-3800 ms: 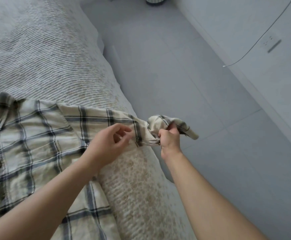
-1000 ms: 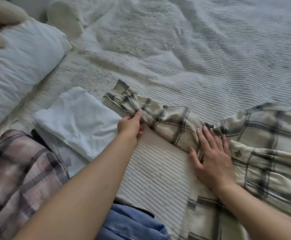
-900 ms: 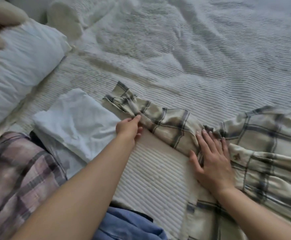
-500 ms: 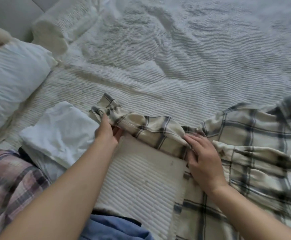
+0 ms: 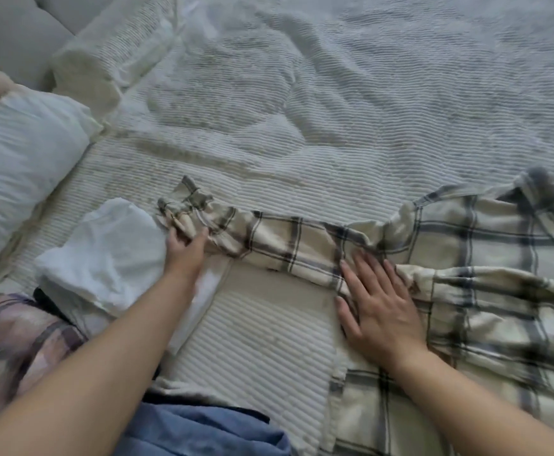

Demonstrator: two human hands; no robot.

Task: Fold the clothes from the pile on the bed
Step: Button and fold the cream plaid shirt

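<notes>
The plaid shirt [image 5: 450, 278] is spread on the bed [image 5: 302, 126], its sleeve [image 5: 269, 238] stretched leftward. The sleeve's cuff is pinched by the left hand [image 5: 185, 250], arm extended. The right hand [image 5: 379, 307], well apart, is pressed flat with fingers straight where sleeve meets body.

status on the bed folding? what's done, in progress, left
Done: one white garment looks folded, lying by the pillow.
In hand: the cream plaid shirt is spread on the bed; the left hand holds its sleeve near the cuff, and the right hand presses flat near the shoulder. No fold made yet.
Left: the purple plaid garment and blue garment lie unfolded.
</notes>
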